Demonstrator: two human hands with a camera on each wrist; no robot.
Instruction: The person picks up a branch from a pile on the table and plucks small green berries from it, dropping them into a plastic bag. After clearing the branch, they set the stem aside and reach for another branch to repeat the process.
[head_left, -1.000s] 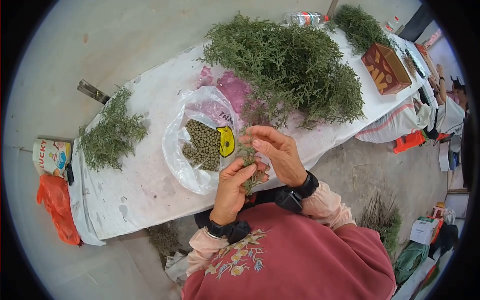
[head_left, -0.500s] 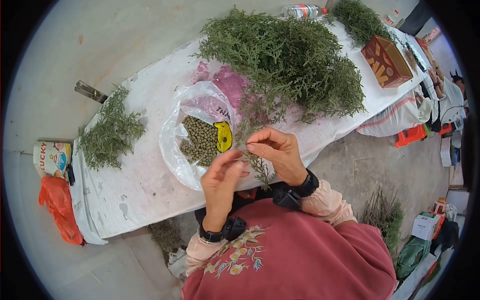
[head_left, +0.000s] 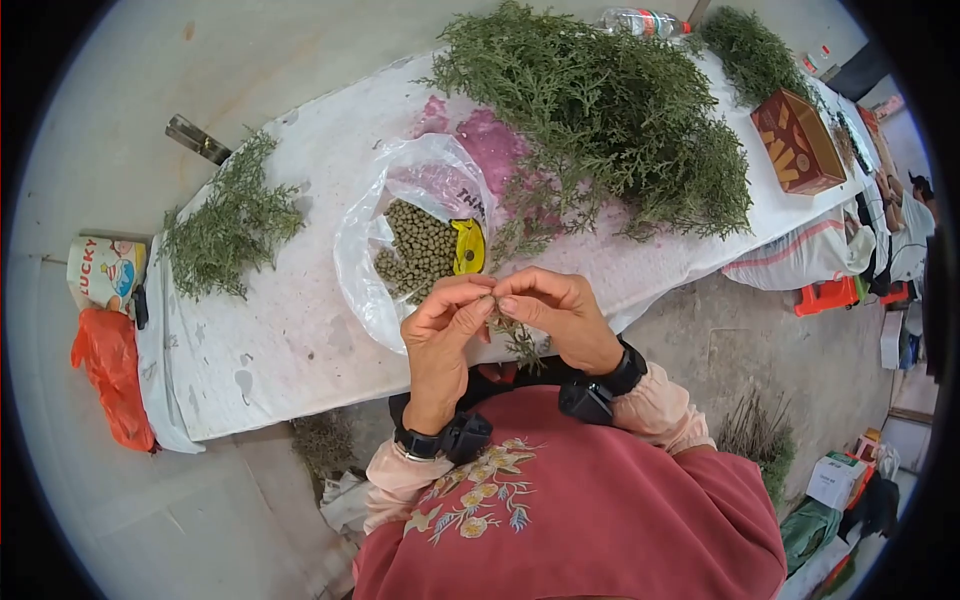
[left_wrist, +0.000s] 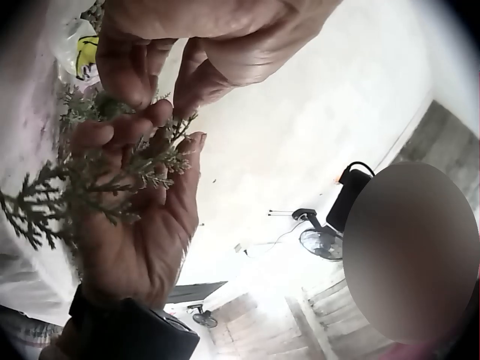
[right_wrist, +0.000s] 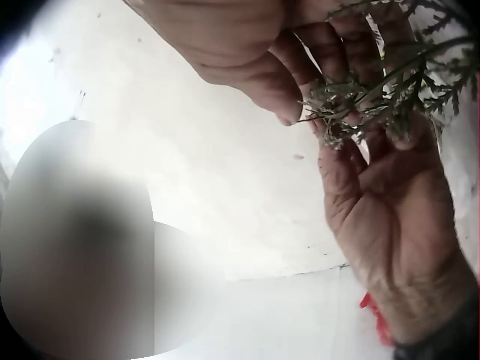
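Observation:
Both hands meet over the table's front edge, at a thin green evergreen sprig. My left hand pinches it near its tip between thumb and forefinger. Thumb and fingers of my right hand pinch the sprig right alongside. Its feathery leaves hang below the fingers in the head view. In the left wrist view the sprig lies across the right palm. Just beyond the hands is an open clear plastic bag holding many small greenish-brown round pellets and a yellow label.
A large heap of evergreen sprigs covers the back of the white table; a smaller bunch lies at left. Toward the right stand a brown biscuit box and a plastic bottle. A red bag hangs at the left end.
Half a second ago the left hand's fingers were spread beside the sprig; now they have closed in next to the right fingertips. The right hand has kept its hold. The head view has shifted slightly.

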